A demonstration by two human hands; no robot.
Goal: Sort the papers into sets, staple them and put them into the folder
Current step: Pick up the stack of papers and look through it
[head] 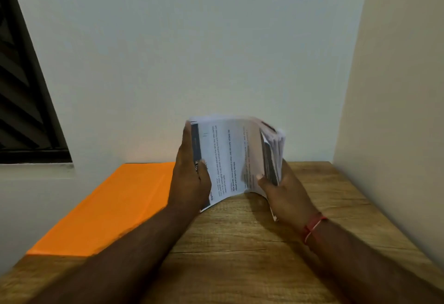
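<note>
Papers (230, 157), print mostly blurred, left hand (189, 178) gripping left edge, right hand (281, 190) gripping right edge, orange folder (96, 207) on table (240, 267)

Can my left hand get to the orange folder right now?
Probably yes. The orange folder lies flat on the table just left of the left hand, with nothing between them. But that hand grips the stack of papers, so the right hand would have to hold it alone.

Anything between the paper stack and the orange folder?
Nothing visible. The left hand and right hand hold the papers above the table. The folder lies flat to their left, with only the left hand itself between.
</note>
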